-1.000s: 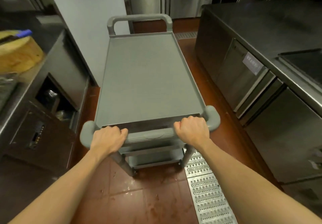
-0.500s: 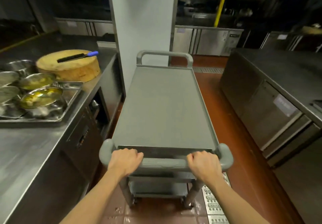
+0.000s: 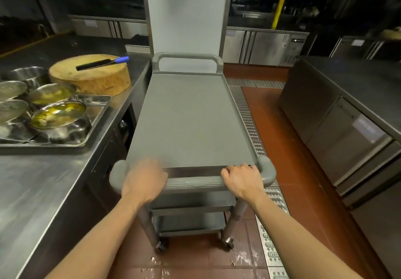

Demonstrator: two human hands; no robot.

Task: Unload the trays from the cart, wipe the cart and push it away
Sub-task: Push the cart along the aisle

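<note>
Cart: grey plastic cart with a flat top (image 3: pixel 191 122), in the middle of the view, reaching from 6 o'clock up to 12 o'clock, top shelf bare, two lower shelves under it.
Near handle: grey bar with round ends (image 3: pixel 195 182), at the 6 o'clock end of the cart, with both hands on it.
Far handle: grey hoop handle (image 3: pixel 187 56) at the 12 o'clock end, just in front of a pale square pillar (image 3: pixel 186 12).
Left hand: left hand (image 3: pixel 144 180) over the left part of the near bar – blurry, so cannot tell if the fingers are curled round the bar or loose.
Right hand: right hand (image 3: pixel 242 181) on the right part of the near bar, fingers curled over the top of it, holding it.
Tray: shiny metal tray (image 3: pixel 95 114) on the steel counter (image 3: pixel 32 187) at 9 o'clock, just beside the cart, with round metal bowls (image 3: pixel 57 114) of yellow food in it.
Chopping block: thick round wooden block (image 3: pixel 91 77) at 10 o'clock, behind the tray, with a knife with a blue handle (image 3: pixel 102 62) lying flat on top.
Floor: red tiles (image 3: pixel 290 140) with a metal drain grate (image 3: pixel 247 122) along the cart's right side – 3 o'clock.
Right side: dark steel cabinet with drawers (image 3: pixel 347 131) at 3 o'clock, well apart from the cart.
</note>
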